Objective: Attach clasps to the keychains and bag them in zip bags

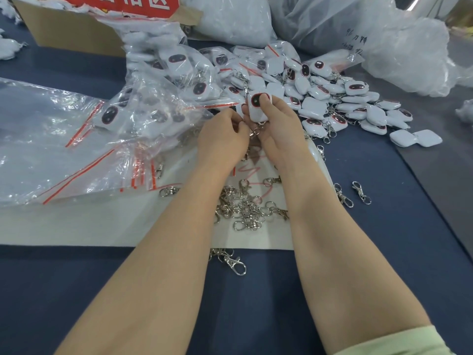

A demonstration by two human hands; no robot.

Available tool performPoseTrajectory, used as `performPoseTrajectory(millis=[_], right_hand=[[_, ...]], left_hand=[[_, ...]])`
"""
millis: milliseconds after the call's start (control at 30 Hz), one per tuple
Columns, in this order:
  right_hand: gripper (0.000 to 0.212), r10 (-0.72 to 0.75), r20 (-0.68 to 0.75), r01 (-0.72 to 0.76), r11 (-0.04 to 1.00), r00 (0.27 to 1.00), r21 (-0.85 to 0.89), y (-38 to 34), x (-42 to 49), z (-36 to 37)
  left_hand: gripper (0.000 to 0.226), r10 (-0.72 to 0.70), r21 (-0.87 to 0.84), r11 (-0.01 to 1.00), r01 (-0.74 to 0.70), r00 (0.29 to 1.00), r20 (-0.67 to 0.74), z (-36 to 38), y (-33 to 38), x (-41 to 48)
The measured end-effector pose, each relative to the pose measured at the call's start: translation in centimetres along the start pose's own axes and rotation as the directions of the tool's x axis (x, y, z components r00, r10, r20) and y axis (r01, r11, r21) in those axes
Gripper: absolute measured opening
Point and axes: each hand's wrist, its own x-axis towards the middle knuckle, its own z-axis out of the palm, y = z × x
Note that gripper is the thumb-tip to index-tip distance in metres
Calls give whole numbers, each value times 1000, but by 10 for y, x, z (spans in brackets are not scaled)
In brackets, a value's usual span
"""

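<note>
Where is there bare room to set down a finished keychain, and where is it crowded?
Free: the dark blue tablecloth left of the left forearm, and the white mat below the clear red-striped zip bags. Crowded: heap of silver metal clasps between the forearms, white plastic keychain pile behind.

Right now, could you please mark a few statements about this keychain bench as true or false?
1. The right hand holds a white keychain. True.
2. The left hand hangs idle. False: it pinches the clasp under that keychain.
3. Loose clasps lie on the white sheet between the forearms. True.
4. The empty zip bags lie right of the hands. False: they lie to the left.
</note>
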Motion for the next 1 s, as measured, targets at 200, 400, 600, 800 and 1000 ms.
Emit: performPoseTrajectory(millis=[200,400,600,800,1000], right_hand=[[6,-49,-3,48,993,999,-107,2,-1,1],[7,-68,30,72,980,997,-184,4,0,0],[20,-2,-4,1,999,1000,-52,1,1,1],[20,-10,-5,9,997,1000,-75,0,-1,2],[14,54,-38,-48,990,998,133,-2,1,3]], left_hand=[[9,5,1,1000,-5,1000,-1,2,-3,2],[9,1,8,1000,-1,1000,-9,2,-4,3],[6,1,-1,1000,-1,1000,-12,1,-2,2],[8,10,10,1000,-10,1000,-13,1,-2,2],[5,25,4,1000,-25,1000,-14,2,-3,2]])
